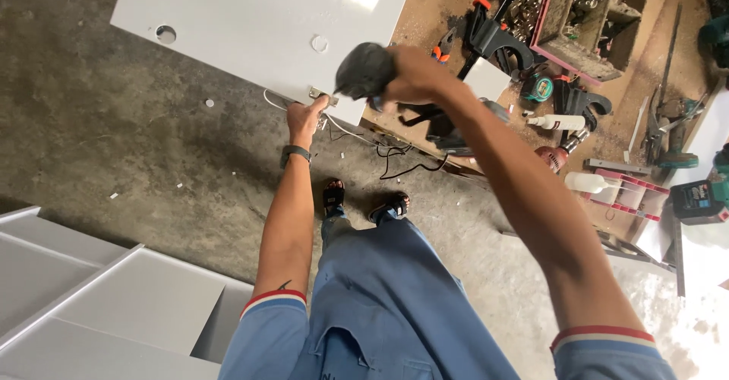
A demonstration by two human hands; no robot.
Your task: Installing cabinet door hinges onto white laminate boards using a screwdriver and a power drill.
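A: White panel (250,15) filled the upper left of the frame, with one round hole near its left corner. Where were the hands?

B: Left hand (306,116) was at the panel's lower edge, centre frame, fingers curled onto a small metal fitting (323,94). The exact pinch could not be told. A watch (295,152) sat on that wrist. Right hand (414,72) was raised just right of the fitting, closed around a dark, blurred tool (364,69).

A: Tool type?

B: Could not be told; the blur hid it. Its rounded dark body was level with the fitting and close to it.

A: Step in hand?

B: Judged as seating the fitting on the panel edge: one hand steadied it, the other brought the tool to it. White wire (345,133) trailed from the same spot across the concrete floor (114,137).

A: Requirement for the next move?

B: Probably a steady fitting, fingers clear of the tool's path, and wire kept out from under the edge.

A: Surroundings?

B: Clamps (493,34), a glue bottle (558,122) and a cluttered bench (661,69) occupied the upper right. White cabinet parts (114,304) lay lower left.
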